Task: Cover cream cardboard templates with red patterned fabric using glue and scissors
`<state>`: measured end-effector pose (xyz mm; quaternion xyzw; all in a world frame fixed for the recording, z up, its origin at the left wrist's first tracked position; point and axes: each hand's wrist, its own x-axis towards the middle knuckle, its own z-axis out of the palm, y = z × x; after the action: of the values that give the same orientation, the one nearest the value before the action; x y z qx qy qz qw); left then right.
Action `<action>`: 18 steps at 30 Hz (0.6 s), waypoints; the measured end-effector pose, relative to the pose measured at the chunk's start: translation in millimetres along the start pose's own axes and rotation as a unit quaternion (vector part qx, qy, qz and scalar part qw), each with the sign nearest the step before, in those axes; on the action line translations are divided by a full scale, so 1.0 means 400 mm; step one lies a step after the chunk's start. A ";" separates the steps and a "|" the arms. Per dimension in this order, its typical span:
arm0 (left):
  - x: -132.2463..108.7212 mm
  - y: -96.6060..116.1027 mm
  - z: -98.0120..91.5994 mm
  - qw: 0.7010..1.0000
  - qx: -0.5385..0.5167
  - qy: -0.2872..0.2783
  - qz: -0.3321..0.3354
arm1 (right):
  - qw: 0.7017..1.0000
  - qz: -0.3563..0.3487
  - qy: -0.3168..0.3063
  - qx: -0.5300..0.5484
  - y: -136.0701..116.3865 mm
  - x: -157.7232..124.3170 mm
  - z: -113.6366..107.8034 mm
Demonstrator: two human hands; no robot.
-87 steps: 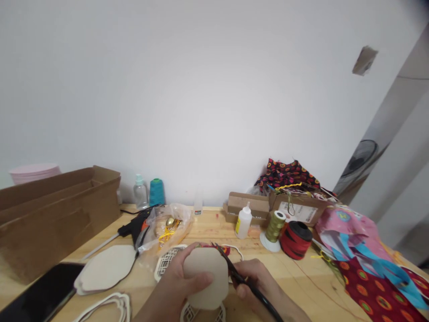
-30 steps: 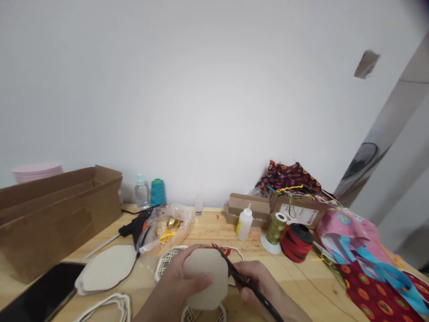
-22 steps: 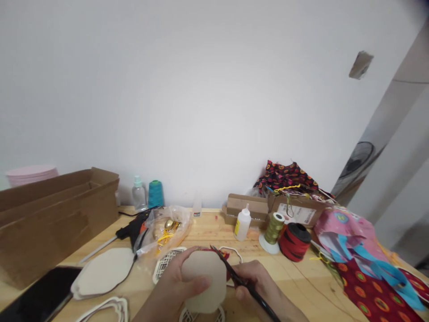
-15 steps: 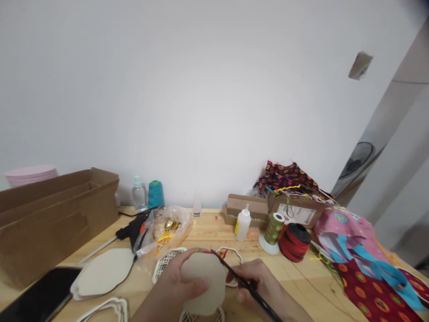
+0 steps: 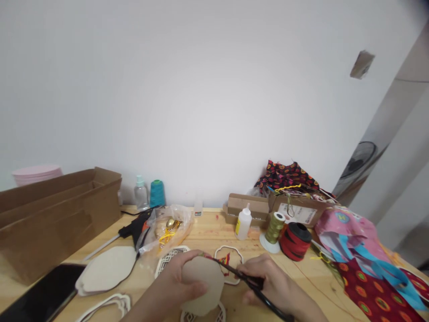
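My left hand (image 5: 176,279) is closed round a pale, rounded flat panel (image 5: 203,286), its thumb across the front face. A strip of red patterned fabric (image 5: 226,260) shows past the panel's upper right edge. My right hand (image 5: 268,281) grips black-handled scissors (image 5: 246,278), with the blades at that edge, against the fabric. How far the blades are apart cannot be made out. Behind the panel, on the table, lie a scalloped frame (image 5: 231,248) and a lattice cut-out (image 5: 172,255). Another lattice piece (image 5: 219,314) shows below the panel.
Pale panels (image 5: 107,268), thin frames (image 5: 109,308) and a phone (image 5: 43,293) lie left. A glue gun (image 5: 137,228) is beside a plastic bag (image 5: 170,228). A glue bottle (image 5: 243,223), green thread (image 5: 275,228) and red thread (image 5: 295,243) stand behind my right hand. Fabrics (image 5: 372,281) lie right.
The scissors blades have moved down onto the fabric at the panel's edge, and my right hand has shifted slightly right. More red fabric shows beyond the blades. My left hand still holds the panel.
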<state>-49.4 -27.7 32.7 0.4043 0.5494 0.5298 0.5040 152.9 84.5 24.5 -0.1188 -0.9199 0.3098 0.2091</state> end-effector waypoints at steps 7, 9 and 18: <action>0.018 0.001 0.008 0.996 -0.054 0.066 0.035 | 0.997 0.035 0.015 0.060 0.009 -0.009 0.016; 0.016 0.008 0.017 0.992 -0.087 0.094 0.015 | 0.993 0.064 0.021 0.096 0.025 -0.019 0.032; 0.004 0.023 0.028 0.981 -0.162 0.104 -0.012 | 0.979 0.094 0.035 0.175 0.055 -0.046 0.060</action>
<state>-39.3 -23.1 42.5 0.2534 0.5101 0.6450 0.5095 160.2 82.8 -12.2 -0.1767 -0.8283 0.4801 0.2284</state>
